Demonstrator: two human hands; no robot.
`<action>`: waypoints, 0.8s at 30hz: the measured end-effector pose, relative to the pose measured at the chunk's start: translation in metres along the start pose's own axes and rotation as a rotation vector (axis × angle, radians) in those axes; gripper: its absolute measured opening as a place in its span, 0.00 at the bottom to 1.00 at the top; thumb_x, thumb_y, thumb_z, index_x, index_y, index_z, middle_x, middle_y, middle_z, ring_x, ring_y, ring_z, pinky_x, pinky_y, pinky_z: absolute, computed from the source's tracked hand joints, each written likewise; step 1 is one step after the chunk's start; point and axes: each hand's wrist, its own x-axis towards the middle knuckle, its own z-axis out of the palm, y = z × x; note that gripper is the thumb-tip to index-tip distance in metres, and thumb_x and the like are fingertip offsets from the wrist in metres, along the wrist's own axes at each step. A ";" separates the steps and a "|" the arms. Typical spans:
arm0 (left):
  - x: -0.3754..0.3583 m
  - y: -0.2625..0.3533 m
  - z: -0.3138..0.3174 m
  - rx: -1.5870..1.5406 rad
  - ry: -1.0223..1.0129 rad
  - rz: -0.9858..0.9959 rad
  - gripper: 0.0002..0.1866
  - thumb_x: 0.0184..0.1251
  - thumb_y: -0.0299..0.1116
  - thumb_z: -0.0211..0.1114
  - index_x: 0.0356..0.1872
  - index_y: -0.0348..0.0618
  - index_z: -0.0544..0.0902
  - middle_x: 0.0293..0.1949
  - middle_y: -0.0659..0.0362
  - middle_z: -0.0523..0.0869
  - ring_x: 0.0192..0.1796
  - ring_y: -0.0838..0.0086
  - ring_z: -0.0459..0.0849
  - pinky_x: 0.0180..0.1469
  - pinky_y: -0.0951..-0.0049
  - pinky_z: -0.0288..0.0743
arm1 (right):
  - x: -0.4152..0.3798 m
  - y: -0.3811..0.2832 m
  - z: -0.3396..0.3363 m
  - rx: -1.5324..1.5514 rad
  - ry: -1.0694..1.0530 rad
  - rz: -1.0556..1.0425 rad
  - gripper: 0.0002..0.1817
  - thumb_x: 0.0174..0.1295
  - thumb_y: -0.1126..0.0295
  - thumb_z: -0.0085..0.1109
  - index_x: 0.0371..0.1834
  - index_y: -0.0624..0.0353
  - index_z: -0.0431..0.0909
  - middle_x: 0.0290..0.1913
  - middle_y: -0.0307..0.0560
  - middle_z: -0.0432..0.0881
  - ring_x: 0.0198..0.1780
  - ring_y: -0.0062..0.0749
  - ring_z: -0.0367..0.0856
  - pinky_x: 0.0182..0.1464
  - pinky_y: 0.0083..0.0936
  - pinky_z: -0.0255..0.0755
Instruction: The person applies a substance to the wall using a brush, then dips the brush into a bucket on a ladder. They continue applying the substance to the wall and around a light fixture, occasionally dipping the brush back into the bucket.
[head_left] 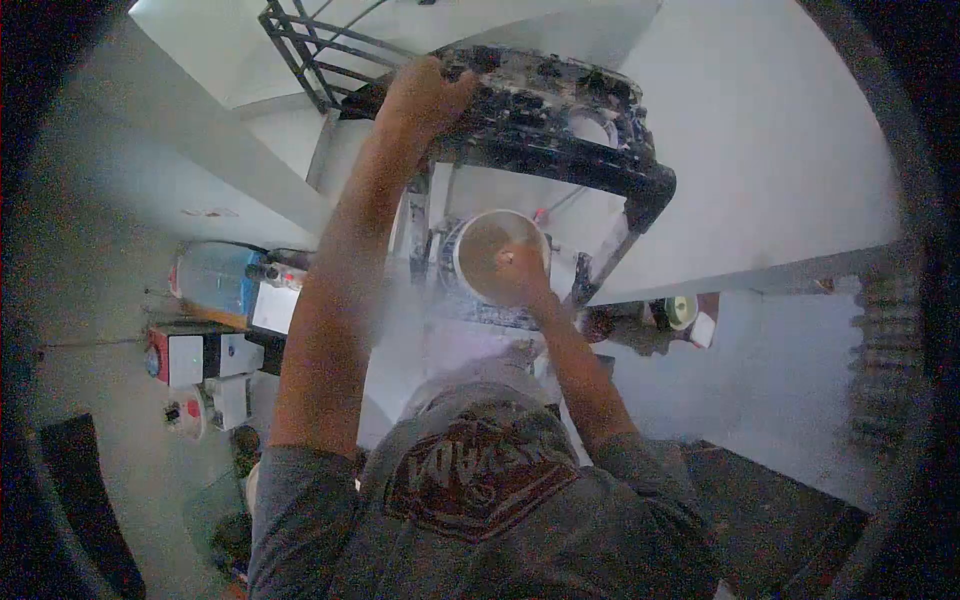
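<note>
Inside the tub, toward its right side, we've got our right hand, fingers bunched; can't tell if they're pinching anything. Tub's mouth faces us, between our arms, with that hand way nearer. Our left hand is farther forward, fingers curled over the left end of the spattered stand, whose top runs crosswise. Only writing we can half read: upside-down shirt letters, maybe "NEVADA".

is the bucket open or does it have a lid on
Open: the bucket shows its round mouth and inside to the camera, with no lid across it, and the right hand is at the opening.
</note>
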 end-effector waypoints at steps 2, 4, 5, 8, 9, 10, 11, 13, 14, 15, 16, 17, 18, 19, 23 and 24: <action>0.001 0.000 0.001 0.012 0.003 0.005 0.26 0.57 0.50 0.63 0.29 0.28 0.83 0.29 0.34 0.83 0.38 0.43 0.85 0.45 0.54 0.78 | -0.008 -0.002 -0.010 0.070 0.045 0.028 0.12 0.55 0.63 0.57 0.33 0.59 0.85 0.32 0.58 0.84 0.34 0.51 0.84 0.41 0.41 0.75; 0.001 0.002 0.000 0.024 0.016 0.012 0.26 0.57 0.50 0.63 0.29 0.28 0.83 0.30 0.34 0.83 0.39 0.43 0.85 0.45 0.54 0.78 | -0.026 -0.019 -0.033 0.150 0.373 -0.089 0.13 0.55 0.62 0.57 0.25 0.62 0.78 0.24 0.51 0.81 0.25 0.44 0.80 0.31 0.34 0.75; -0.001 0.001 0.002 0.001 0.039 -0.016 0.26 0.57 0.50 0.63 0.30 0.27 0.83 0.30 0.33 0.83 0.40 0.43 0.84 0.45 0.53 0.78 | -0.039 -0.032 -0.049 0.147 0.379 -0.097 0.13 0.55 0.62 0.57 0.25 0.62 0.78 0.24 0.51 0.81 0.25 0.44 0.80 0.31 0.34 0.75; -0.005 0.007 -0.002 0.012 0.031 -0.064 0.24 0.60 0.49 0.63 0.33 0.29 0.83 0.30 0.37 0.84 0.38 0.49 0.85 0.43 0.55 0.78 | -0.079 -0.032 -0.076 0.688 0.380 0.127 0.17 0.63 0.58 0.57 0.34 0.63 0.80 0.26 0.47 0.83 0.23 0.32 0.80 0.26 0.27 0.75; -0.004 0.008 -0.004 0.048 -0.013 -0.099 0.23 0.62 0.48 0.63 0.34 0.31 0.84 0.30 0.41 0.85 0.35 0.54 0.87 0.41 0.58 0.78 | -0.088 -0.014 -0.067 0.683 0.466 0.047 0.18 0.65 0.56 0.57 0.38 0.64 0.80 0.27 0.46 0.83 0.23 0.29 0.80 0.25 0.25 0.74; 0.002 -0.007 0.007 0.033 0.045 -0.011 0.24 0.63 0.49 0.62 0.32 0.31 0.83 0.30 0.40 0.85 0.34 0.56 0.87 0.40 0.57 0.78 | -0.097 -0.027 -0.082 0.678 0.481 0.035 0.18 0.65 0.56 0.57 0.38 0.64 0.80 0.27 0.46 0.83 0.23 0.29 0.80 0.25 0.25 0.74; 0.003 -0.002 0.001 0.027 0.056 0.006 0.24 0.63 0.49 0.62 0.32 0.31 0.83 0.30 0.40 0.85 0.34 0.56 0.87 0.40 0.57 0.78 | -0.109 -0.058 -0.110 1.041 0.506 0.155 0.18 0.64 0.56 0.58 0.40 0.64 0.80 0.27 0.48 0.83 0.22 0.31 0.80 0.24 0.25 0.74; -0.006 0.012 -0.009 -0.023 -0.050 -0.119 0.27 0.58 0.50 0.64 0.32 0.26 0.81 0.33 0.34 0.83 0.43 0.41 0.83 0.45 0.54 0.76 | -0.127 -0.084 -0.140 1.402 0.532 0.260 0.19 0.64 0.56 0.59 0.41 0.65 0.79 0.27 0.50 0.83 0.22 0.32 0.79 0.23 0.25 0.73; -0.004 0.001 0.003 0.004 0.124 0.011 0.27 0.58 0.50 0.63 0.33 0.27 0.81 0.32 0.35 0.83 0.42 0.41 0.83 0.44 0.54 0.76 | -0.133 -0.086 -0.149 1.471 0.581 0.241 0.19 0.63 0.57 0.59 0.41 0.66 0.79 0.29 0.51 0.83 0.22 0.33 0.79 0.22 0.25 0.72; -0.005 0.004 -0.001 0.032 0.096 -0.021 0.26 0.59 0.50 0.63 0.34 0.27 0.82 0.33 0.36 0.84 0.41 0.42 0.84 0.44 0.54 0.77 | -0.138 -0.088 -0.160 1.539 0.630 0.215 0.18 0.63 0.58 0.59 0.40 0.67 0.78 0.30 0.52 0.83 0.23 0.34 0.79 0.21 0.25 0.72; -0.011 0.011 -0.005 0.059 0.072 -0.047 0.26 0.59 0.49 0.62 0.36 0.28 0.82 0.34 0.36 0.84 0.41 0.43 0.84 0.44 0.54 0.77 | -0.145 -0.089 -0.174 1.620 0.558 0.004 0.17 0.64 0.60 0.58 0.42 0.67 0.77 0.33 0.55 0.83 0.25 0.37 0.80 0.21 0.28 0.72; -0.021 0.024 -0.014 0.005 0.039 -0.070 0.24 0.61 0.48 0.61 0.37 0.29 0.82 0.36 0.37 0.84 0.42 0.44 0.84 0.45 0.54 0.77 | -0.149 -0.094 -0.183 1.692 0.587 -0.132 0.17 0.64 0.60 0.57 0.42 0.66 0.77 0.35 0.55 0.83 0.26 0.38 0.80 0.21 0.29 0.72; -0.030 0.037 -0.026 -0.051 0.019 -0.075 0.23 0.62 0.47 0.61 0.38 0.31 0.82 0.38 0.38 0.84 0.43 0.46 0.84 0.45 0.54 0.77 | -0.145 -0.103 -0.195 1.754 0.609 -0.299 0.17 0.64 0.60 0.57 0.43 0.65 0.77 0.36 0.56 0.83 0.27 0.39 0.80 0.21 0.30 0.72; -0.025 0.035 -0.023 0.275 0.034 0.113 0.19 0.62 0.43 0.61 0.38 0.32 0.82 0.40 0.39 0.84 0.42 0.47 0.84 0.45 0.56 0.78 | -0.148 -0.149 -0.222 2.193 0.960 0.187 0.15 0.65 0.60 0.56 0.41 0.63 0.77 0.36 0.56 0.82 0.28 0.40 0.81 0.21 0.31 0.73; -0.010 -0.043 0.028 0.289 0.196 0.262 0.23 0.60 0.44 0.63 0.40 0.27 0.79 0.39 0.35 0.83 0.44 0.41 0.82 0.47 0.53 0.77 | -0.151 -0.164 -0.290 1.273 0.727 -0.650 0.13 0.68 0.66 0.52 0.49 0.62 0.73 0.40 0.53 0.81 0.31 0.43 0.82 0.28 0.31 0.79; -0.007 -0.030 0.020 0.147 0.120 0.114 0.24 0.60 0.46 0.63 0.38 0.26 0.79 0.38 0.34 0.82 0.44 0.40 0.81 0.46 0.52 0.76 | -0.147 -0.178 -0.312 1.153 0.792 -0.815 0.13 0.68 0.67 0.52 0.48 0.64 0.72 0.40 0.54 0.81 0.30 0.42 0.82 0.24 0.31 0.77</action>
